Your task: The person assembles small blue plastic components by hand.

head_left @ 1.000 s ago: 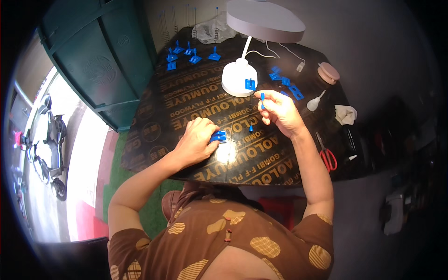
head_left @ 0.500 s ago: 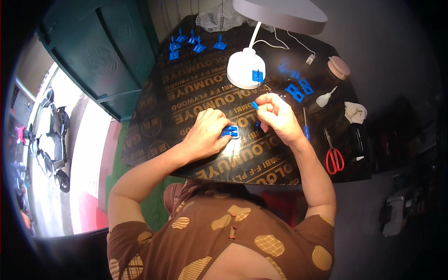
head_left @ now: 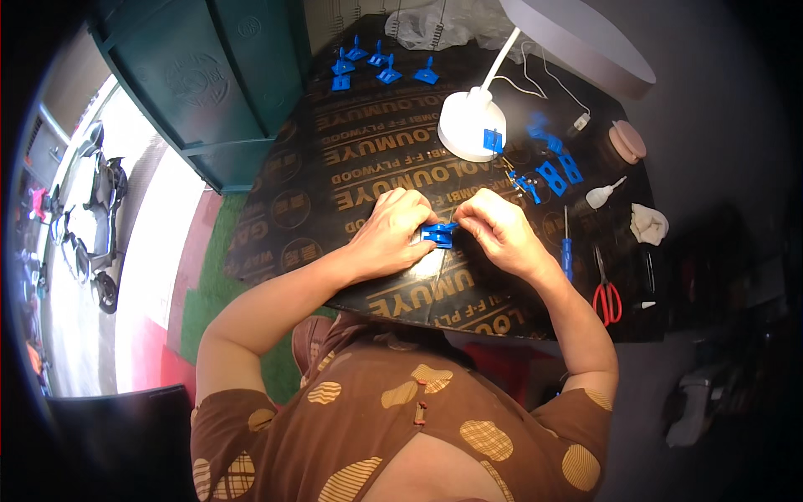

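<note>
My left hand [head_left: 391,236] is closed on a blue plastic part [head_left: 437,238] with a pale base, pressing it near the tabletop at the front middle. From the other side, my right hand [head_left: 498,233] pinches a small blue piece [head_left: 452,225] between thumb and fingertips and holds it against the top right of that part. The fingers partly cover both pieces, so I cannot tell whether they are joined.
A white lamp [head_left: 473,125] stands behind my hands. Loose blue plates [head_left: 559,172] and screws lie right of it; finished-looking blue pieces [head_left: 389,74] stand at the far left. At right are a screwdriver [head_left: 567,259], red-handled scissors [head_left: 607,303] and a white cloth [head_left: 648,224].
My right hand has lowered and brought the small blue piece against the blue part in my left hand. The whole view has shifted slightly, with the table items now further right.
</note>
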`<state>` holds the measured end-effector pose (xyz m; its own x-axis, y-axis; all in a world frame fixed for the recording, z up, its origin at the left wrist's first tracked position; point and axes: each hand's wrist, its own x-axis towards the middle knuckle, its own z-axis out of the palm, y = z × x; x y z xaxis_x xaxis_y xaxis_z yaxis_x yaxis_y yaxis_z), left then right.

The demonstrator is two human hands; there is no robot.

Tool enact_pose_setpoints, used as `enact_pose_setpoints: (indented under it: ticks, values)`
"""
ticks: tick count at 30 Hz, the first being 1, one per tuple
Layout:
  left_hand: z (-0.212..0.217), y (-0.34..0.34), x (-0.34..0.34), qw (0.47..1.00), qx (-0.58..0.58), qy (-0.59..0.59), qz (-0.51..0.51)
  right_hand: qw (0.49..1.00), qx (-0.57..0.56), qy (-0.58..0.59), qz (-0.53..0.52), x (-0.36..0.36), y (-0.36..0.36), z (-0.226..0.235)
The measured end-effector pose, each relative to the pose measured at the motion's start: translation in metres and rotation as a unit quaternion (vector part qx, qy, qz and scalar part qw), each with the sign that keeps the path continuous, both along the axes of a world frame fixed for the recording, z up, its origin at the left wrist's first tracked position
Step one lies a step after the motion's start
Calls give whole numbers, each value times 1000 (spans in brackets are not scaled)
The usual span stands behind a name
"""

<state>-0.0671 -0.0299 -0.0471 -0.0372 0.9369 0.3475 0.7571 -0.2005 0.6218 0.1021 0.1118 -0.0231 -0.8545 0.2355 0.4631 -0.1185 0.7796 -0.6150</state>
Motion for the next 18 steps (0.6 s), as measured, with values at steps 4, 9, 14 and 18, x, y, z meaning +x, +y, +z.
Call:
enact_pose_setpoints:
  ticks: [4,9,14,18]
  values:
    - [-3,0,-1,1000,6,-2,1,998,49,-40,22,-5,-5,5]
    - [-5,0,-1,1000,21,-10,3,993,88,-82,22,-13,-9,11]
    - [-5,0,-1,1000,14,-7,-1,977,186,-84,67,-21,-6,13]
    - [-7,1,-1,1000,18,0,5,964,241,-88,72,-24,-10,16]
